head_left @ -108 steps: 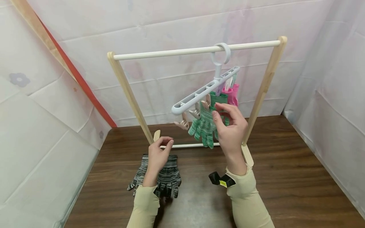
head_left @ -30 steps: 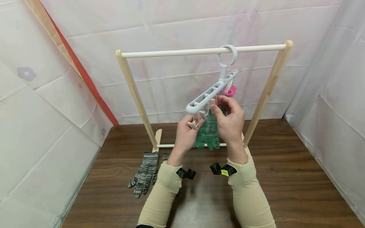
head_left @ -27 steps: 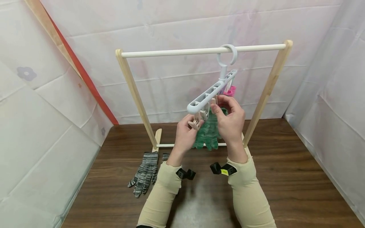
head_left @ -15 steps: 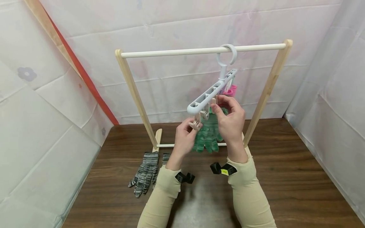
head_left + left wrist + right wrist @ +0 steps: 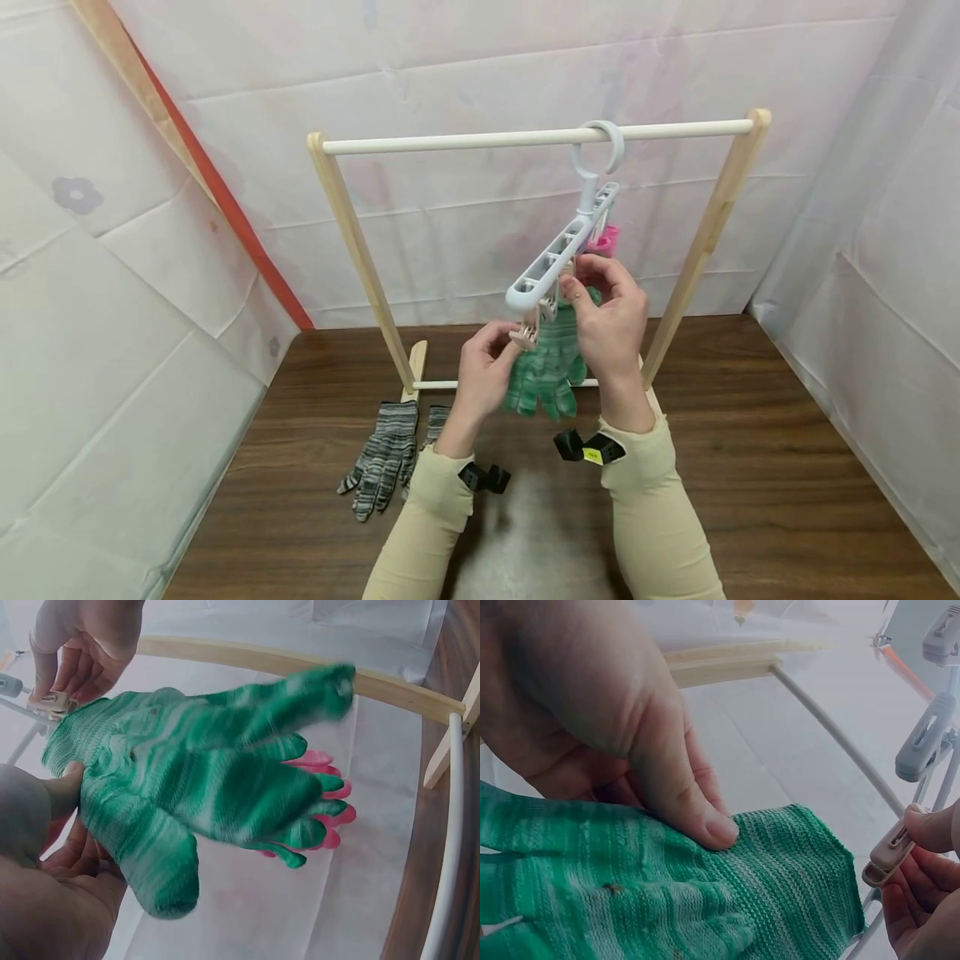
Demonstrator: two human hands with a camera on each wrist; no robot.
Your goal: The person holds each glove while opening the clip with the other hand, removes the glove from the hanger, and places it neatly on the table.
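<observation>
In the head view my left hand (image 5: 483, 371) is close beside the peach end clip (image 5: 525, 337) of a hanger. The left wrist view shows that hand pinching the cuff side of a green striped knit glove (image 5: 165, 765), thumb on the knit. My right hand (image 5: 615, 321) pinches another peach clip (image 5: 892, 855) between thumb and fingers, right at the cuff edge. More green glove fingers (image 5: 300, 834) and a pink glove (image 5: 330, 838) hang behind. The pale blue clip hanger (image 5: 551, 254) hooks over the white rail (image 5: 465, 142).
Grey-and-black striped gloves (image 5: 386, 458) lie on the dark wood table (image 5: 750, 467) at left, one partly behind my left arm. Wooden posts (image 5: 360, 250) stand either side of the hanger. Two pale clips hang above the held one, including a near clip (image 5: 926, 739).
My left hand has risen from over the grey gloves to the green glove, and my right hand has taken the clip. Lately the left hand eased down and the hanger's near end swung right.
</observation>
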